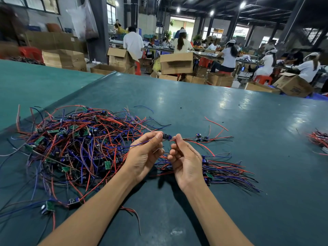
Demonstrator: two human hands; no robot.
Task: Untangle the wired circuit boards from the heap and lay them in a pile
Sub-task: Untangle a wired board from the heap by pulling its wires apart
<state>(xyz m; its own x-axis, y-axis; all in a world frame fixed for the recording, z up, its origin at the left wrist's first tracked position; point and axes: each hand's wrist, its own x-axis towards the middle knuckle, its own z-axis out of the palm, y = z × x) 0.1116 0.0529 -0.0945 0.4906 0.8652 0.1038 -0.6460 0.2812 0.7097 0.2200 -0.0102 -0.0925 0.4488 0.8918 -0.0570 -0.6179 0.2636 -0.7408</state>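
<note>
Cardboard boxes [176, 63], seated workers [229, 57], prob. red stools [262, 79].

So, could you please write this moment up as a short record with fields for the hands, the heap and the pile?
left hand: pinches the small blue-capped wired circuit board
right hand: pinches the same board's wires
heap: tangled red, blue and black wired boards, on the left
pile: straightened wired boards, beside the right wrist
surface: dark green table cover
</note>
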